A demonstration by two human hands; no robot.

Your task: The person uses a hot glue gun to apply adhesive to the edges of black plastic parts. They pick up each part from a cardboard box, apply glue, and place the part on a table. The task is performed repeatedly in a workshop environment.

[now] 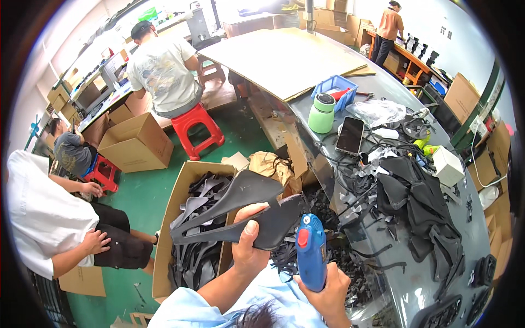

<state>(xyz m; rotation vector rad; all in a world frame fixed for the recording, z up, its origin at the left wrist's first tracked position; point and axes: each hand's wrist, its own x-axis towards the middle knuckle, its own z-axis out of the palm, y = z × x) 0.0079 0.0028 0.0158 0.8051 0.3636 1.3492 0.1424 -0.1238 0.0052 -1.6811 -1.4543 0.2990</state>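
Note:
My left hand (249, 249) grips a flat, black, saddle-shaped piece (235, 198) with a long V-shaped opening, the thumb pressed on its face. In my right hand (328, 298) is a blue handheld power cutter (311, 262) with a red button. Its head points up at the right edge of the black piece; whether the two touch cannot be made out. Below and left of the piece, a cardboard box (168, 240) holds many similar black pieces. Black trimmings (350, 268) lie in a heap right of the cutter.
On the grey table (391, 259) at my right are a pile of black pieces (413, 197), a phone (350, 135), a green bottle (321, 113), a blue basket (344, 86) and a white box (447, 165). A person (49, 213) stands close at left; another sits on a red stool (198, 128).

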